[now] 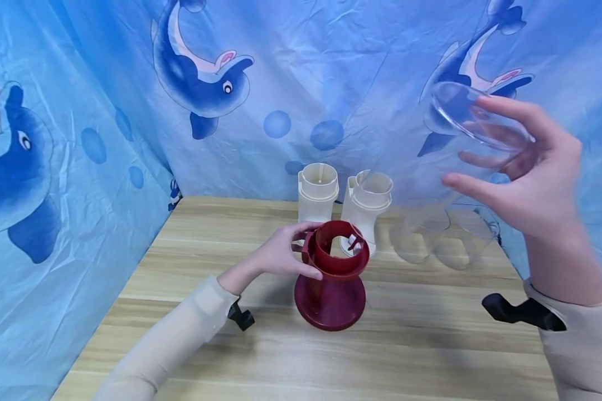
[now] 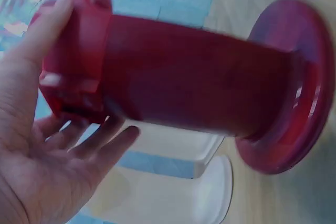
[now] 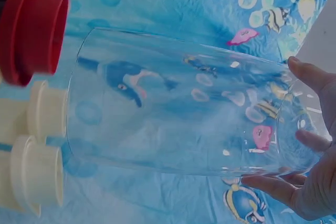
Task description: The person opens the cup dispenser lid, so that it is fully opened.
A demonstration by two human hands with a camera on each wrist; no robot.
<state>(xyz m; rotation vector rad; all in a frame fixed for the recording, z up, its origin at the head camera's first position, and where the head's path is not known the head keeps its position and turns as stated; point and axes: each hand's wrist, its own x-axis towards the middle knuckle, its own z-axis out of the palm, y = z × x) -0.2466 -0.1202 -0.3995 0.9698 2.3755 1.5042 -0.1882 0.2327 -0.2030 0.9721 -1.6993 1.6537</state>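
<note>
My left hand (image 1: 286, 250) grips the collar of a red hollow stand (image 1: 329, 301), thumb at the front and fingers behind. The stand is upright on the table, with a flared round foot and an open ring at its top; a small white part shows inside. My right hand (image 1: 542, 172) holds a clear, open-looking cylinder (image 3: 173, 103) around one end, fingers spread about its rim (image 1: 481, 125). Tilted in the air, the cylinder slopes down from that hand toward the red stand. In the right wrist view its far end is beside the red ring (image 3: 44, 32).
Two cream-white stands (image 1: 317, 195) (image 1: 368, 195) of similar shape are upright behind the red one. Faint outlines of clear cylinders (image 1: 451, 248) stand on the wooden table (image 1: 431, 356) at the right. Blue dolphin-print cloth (image 1: 291, 67) hangs at the back and left.
</note>
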